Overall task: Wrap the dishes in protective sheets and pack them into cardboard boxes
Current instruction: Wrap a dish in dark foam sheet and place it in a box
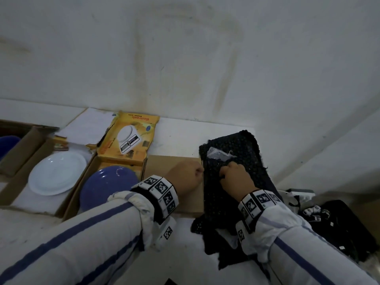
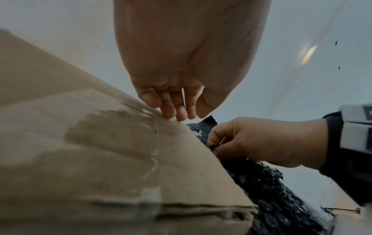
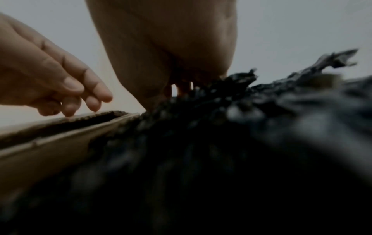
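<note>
1. Fingers [image 2: 216,138] of the right hand [image 1: 236,177] are curling down and pinching the black bubble sheet [image 1: 230,161], which is lying over the right end of a flat cardboard box [image 1: 174,171] on the white counter [image 1: 178,136].
2. Fingers [image 2: 171,109] of the left hand [image 1: 185,177] are hanging loosely bent, tips touching the cardboard edge beside the sheet and gripping nothing.
3. Only the right wrist view is showing the dark gap under the box's flap below the left fingertips; the head view is hiding it behind the knuckles.
4. Only the head view is showing the dishes: a white plate [image 1: 57,173] sitting in an open carton at far left, and a blue plate [image 1: 107,186] lying in a yellow box [image 1: 127,136] next to it.
5. Both wrists are wearing bands of black-and-white square markers.
6. The yellow box is showing a pictured kitchen scale; its printed words are too blurred to read.
</note>
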`<state>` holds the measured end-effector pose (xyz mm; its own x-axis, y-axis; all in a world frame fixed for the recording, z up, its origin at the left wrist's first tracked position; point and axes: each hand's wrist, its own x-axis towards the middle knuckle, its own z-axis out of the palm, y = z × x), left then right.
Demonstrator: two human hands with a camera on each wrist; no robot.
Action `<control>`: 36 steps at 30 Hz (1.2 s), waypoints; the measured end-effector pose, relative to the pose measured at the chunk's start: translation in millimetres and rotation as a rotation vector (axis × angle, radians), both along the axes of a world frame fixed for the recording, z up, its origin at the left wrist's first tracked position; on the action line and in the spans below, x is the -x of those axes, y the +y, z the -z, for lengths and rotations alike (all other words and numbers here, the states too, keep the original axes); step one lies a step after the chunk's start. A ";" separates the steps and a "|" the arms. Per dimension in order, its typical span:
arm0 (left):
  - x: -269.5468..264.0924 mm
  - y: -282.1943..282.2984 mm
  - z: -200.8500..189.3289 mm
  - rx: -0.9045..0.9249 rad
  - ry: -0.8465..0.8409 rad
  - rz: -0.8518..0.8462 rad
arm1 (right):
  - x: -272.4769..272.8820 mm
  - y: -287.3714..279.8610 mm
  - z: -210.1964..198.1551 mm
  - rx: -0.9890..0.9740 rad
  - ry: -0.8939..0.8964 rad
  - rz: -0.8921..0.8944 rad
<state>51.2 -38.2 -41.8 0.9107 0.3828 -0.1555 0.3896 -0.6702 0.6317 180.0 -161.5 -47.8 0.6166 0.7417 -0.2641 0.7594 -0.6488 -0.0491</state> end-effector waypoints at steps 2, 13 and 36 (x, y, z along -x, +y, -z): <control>-4.6 -4.2 -2.3 0.074 0.030 -0.044 | -7.6 2.1 -8.9 -0.075 0.071 0.012; 0.1 -12.9 -26.1 0.822 -0.200 -0.158 | -1.1 23.6 -84.2 -0.306 0.381 0.095; 168.3 109.7 -4.2 1.009 -0.196 -0.463 | 177.0 121.4 -37.6 -0.622 0.968 0.101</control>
